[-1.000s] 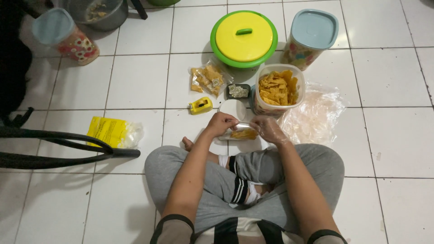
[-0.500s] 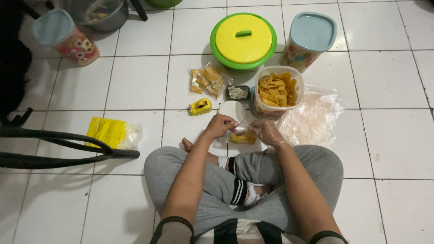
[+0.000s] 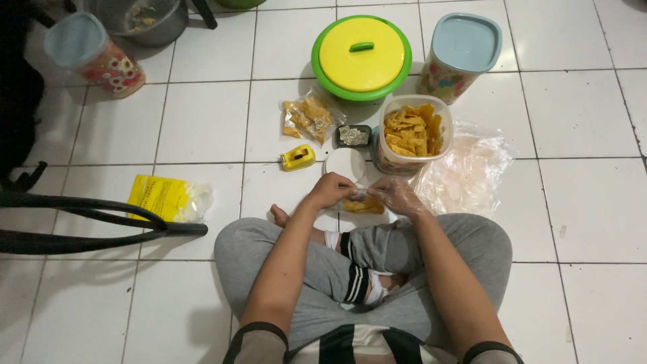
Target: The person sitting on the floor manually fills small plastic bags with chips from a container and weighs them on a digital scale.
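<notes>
I sit cross-legged on a white tiled floor. My left hand [image 3: 331,189] and my right hand [image 3: 395,195] both grip a small clear plastic bag of yellow chips [image 3: 362,204] held just above my knees. The right hand wears a thin clear plastic glove. Directly beyond the hands stands an open clear container full of yellow chips [image 3: 411,133], with a white round lid [image 3: 345,163] beside it on the floor.
A yellow-lidded green pot [image 3: 362,56], two blue-lidded patterned jars [image 3: 461,55] [image 3: 89,55], filled chip packets [image 3: 306,118], a small black tray [image 3: 352,136], a yellow tape dispenser [image 3: 297,158], loose clear bags [image 3: 465,173], a yellow packet [image 3: 166,197], a metal pot [image 3: 143,19] and a black chair frame [image 3: 81,222] at left.
Both hands stay together on the small bag of chips, working it with only slight finger movement. Nothing else has moved.
</notes>
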